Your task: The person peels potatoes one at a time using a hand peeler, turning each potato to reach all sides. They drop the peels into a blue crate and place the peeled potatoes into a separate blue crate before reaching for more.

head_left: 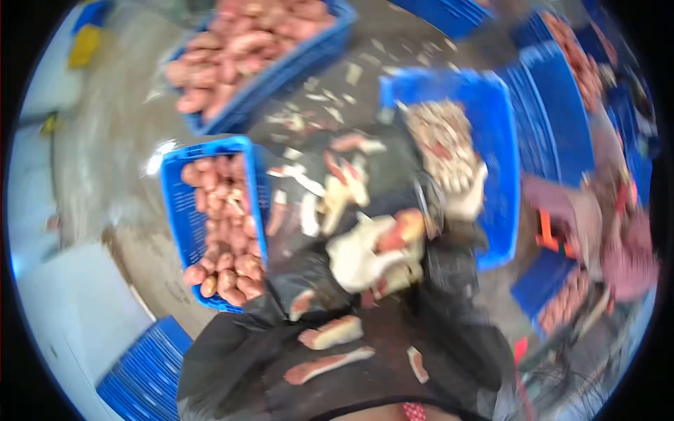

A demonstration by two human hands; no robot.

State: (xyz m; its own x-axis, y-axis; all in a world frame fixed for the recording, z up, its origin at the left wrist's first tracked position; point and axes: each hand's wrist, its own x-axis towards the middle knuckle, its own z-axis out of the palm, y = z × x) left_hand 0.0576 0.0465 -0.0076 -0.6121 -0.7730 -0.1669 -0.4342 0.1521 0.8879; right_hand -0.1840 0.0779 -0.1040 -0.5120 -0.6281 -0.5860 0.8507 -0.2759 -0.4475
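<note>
My left hand [358, 256], in a whitish glove, is closed round a partly peeled reddish tuber [407, 228] above my dark apron. To its right, at the near edge of the pale pieces [439, 133] in a blue crate [500, 175], is my right hand [469, 200], also in a pale glove. Its fingers are blurred, and what it may hold cannot be made out. A thin curved metallic-looking object [430, 203] shows between the hands, smeared by motion. Peel strips [309, 210] lie on the dark covering and on the apron [274, 372].
Reddish tubers fill a blue crate [172, 203] at the left and a larger one [281, 70] at the top. Blue crates [144, 368] are stacked at the lower left, with others [562, 119] at the upper right. Another person [565, 203] is at the right.
</note>
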